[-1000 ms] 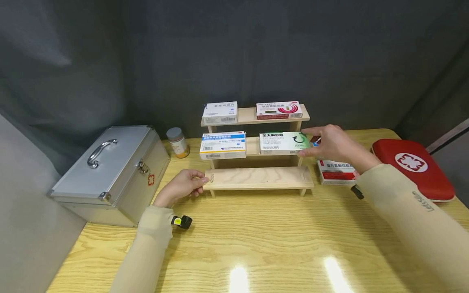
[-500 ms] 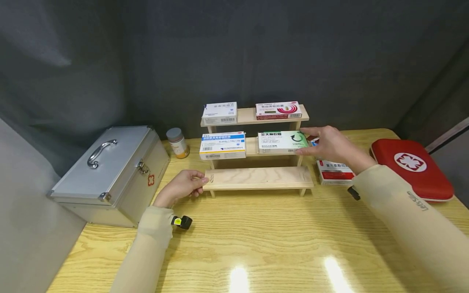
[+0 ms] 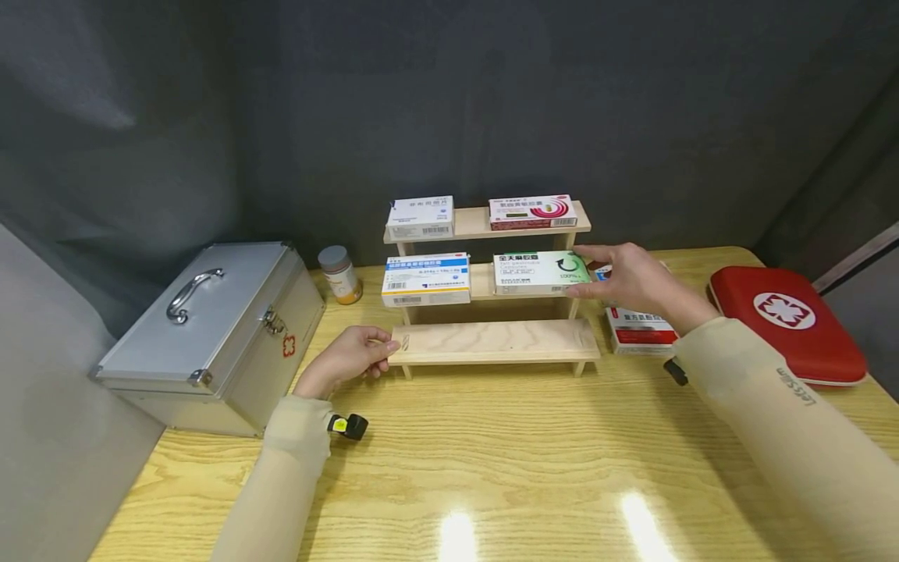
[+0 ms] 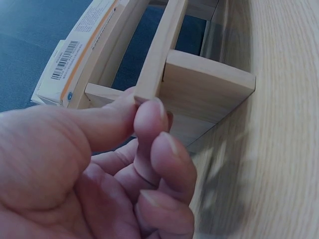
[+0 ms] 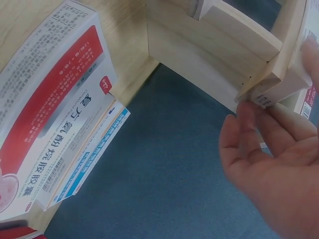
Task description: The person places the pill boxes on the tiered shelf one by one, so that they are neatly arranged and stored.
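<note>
A three-step wooden display rack (image 3: pixel 492 337) stands on the table. My left hand (image 3: pixel 354 353) pinches the left end of its lowest step between thumb and index finger, as the left wrist view shows. On the right half of the middle step lies a green-and-white medicine box (image 3: pixel 537 273). My right hand (image 3: pixel 632 279) grips that box by its right end, thumb in front and fingers behind. Beside it on the same step sits a blue-and-white medicine box (image 3: pixel 427 279). The top step carries a white medicine box (image 3: pixel 421 216) and a red-and-white medicine box (image 3: pixel 531 212).
A silver first-aid case (image 3: pixel 204 336) stands at the left, with a grey-capped pill bottle (image 3: pixel 340 275) near it. Right of the rack lie a red-banded medicine box (image 5: pixel 50 84) and a blue-edged box (image 5: pixel 94 154). A red first-aid pouch (image 3: pixel 787 324) lies farther right.
My right hand has shifted slightly left with the green-and-white box, which now lies a little farther left on the middle step. The left hand has stayed in place.
</note>
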Motion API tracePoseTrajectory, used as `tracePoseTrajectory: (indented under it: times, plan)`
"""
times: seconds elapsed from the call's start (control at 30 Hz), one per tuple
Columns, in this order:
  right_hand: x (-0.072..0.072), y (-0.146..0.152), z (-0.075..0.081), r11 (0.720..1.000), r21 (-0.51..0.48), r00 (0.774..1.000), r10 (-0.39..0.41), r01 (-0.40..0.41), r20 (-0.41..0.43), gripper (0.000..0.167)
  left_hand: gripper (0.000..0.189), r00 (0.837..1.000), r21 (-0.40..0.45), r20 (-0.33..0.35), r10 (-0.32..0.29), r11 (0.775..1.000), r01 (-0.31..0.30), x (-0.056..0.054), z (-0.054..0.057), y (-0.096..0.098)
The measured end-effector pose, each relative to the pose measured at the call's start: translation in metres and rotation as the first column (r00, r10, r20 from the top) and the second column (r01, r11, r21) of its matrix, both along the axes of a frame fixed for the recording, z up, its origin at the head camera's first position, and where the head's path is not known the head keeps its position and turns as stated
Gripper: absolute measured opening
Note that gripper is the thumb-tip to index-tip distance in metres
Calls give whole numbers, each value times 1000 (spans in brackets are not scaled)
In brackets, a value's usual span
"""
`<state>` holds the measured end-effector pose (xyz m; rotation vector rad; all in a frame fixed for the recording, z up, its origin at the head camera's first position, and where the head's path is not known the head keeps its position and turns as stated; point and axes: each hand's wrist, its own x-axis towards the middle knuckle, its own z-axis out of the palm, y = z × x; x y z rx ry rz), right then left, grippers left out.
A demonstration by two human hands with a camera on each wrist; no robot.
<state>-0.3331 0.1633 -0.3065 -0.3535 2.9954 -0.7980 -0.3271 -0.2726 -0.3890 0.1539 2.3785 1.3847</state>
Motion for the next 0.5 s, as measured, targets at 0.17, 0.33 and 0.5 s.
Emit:
tracePoseTrajectory:
  times: [0.17, 0.33, 0.5]
  plan:
    - [1, 1, 0, 1000, -9, 1000, -4, 4, 3, 94, 34, 1000, 2, 4, 0, 1000, 0, 0, 1, 1]
    - [1, 1, -2, 1000, -22, 1000, -7, 7, 7, 95, 33, 1000, -6, 4, 0, 1000, 0, 1, 1, 1]
    - [1, 1, -3, 999, -37, 1000, -7, 7, 4, 94, 32, 1000, -8, 0, 2, 1000, -2, 2, 2, 1]
